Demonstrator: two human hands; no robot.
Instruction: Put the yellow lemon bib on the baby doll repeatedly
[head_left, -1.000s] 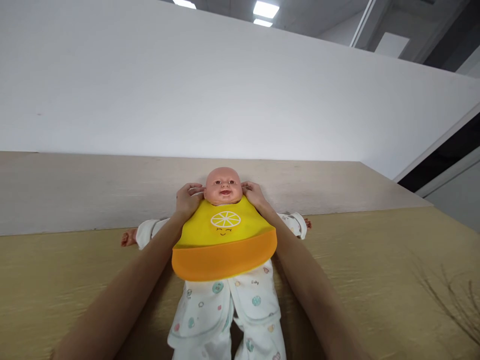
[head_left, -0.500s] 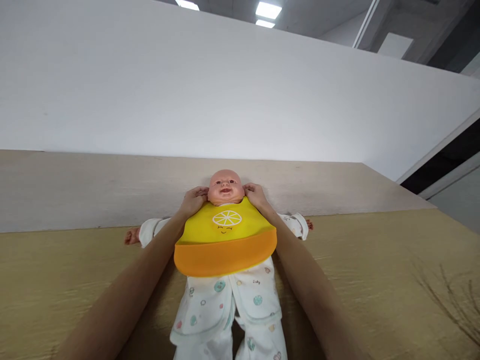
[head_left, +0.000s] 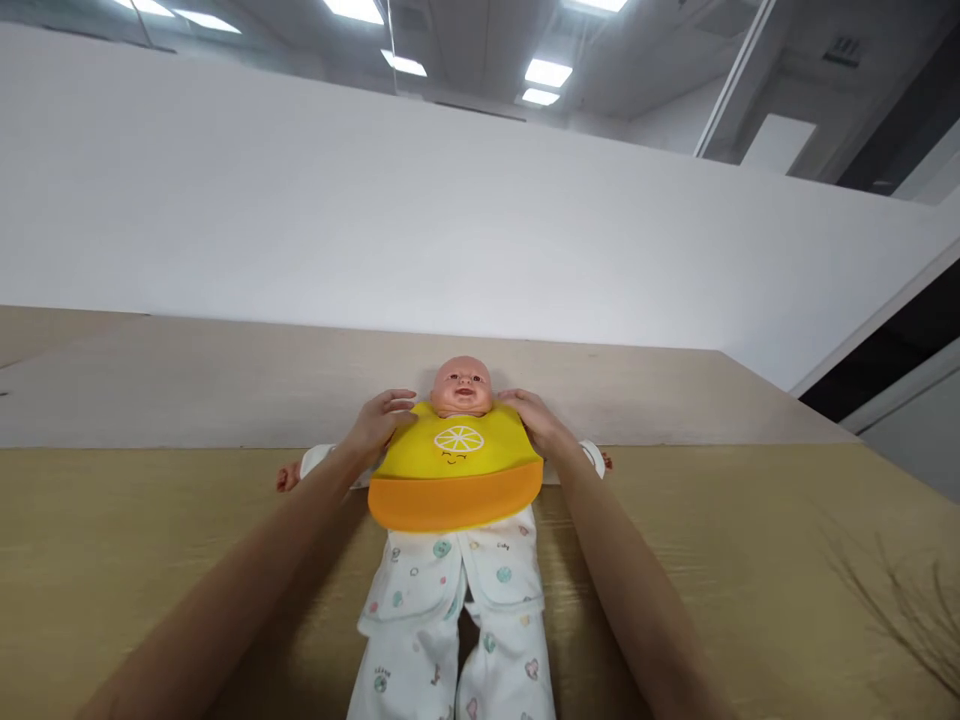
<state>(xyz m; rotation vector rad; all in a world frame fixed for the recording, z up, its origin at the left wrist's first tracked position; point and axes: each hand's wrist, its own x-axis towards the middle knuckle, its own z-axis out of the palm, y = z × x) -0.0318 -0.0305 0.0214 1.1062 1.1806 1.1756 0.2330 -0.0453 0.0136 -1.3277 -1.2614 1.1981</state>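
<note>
A baby doll (head_left: 462, 378) lies on its back, head toward the wall, in white printed clothes (head_left: 435, 580). Over its chest is a yellow bib (head_left: 480, 458) with a white citrus slice, a smiling face and an orange pocket along the bottom. My left hand (head_left: 382, 420) is at the bib's upper left edge, fingers apart and stretched toward the doll's neck, thumb near the bib. At the upper right edge, my right hand (head_left: 531, 412) has its fingers extended beside the neck, touching or close to the bib. The bib's neck ends are hidden.
The doll lies on a wood-toned surface (head_left: 187, 540) with a paler strip (head_left: 225, 385) behind it. A white wall (head_left: 420, 220) rises at the back, with glass above. Thin dry twigs (head_left: 892, 590) show at the lower right.
Both hands have drawn back from the sides of the doll's head to the bib's shoulders, and their fingers have loosened. The view has tilted up, showing more of the ceiling.
</note>
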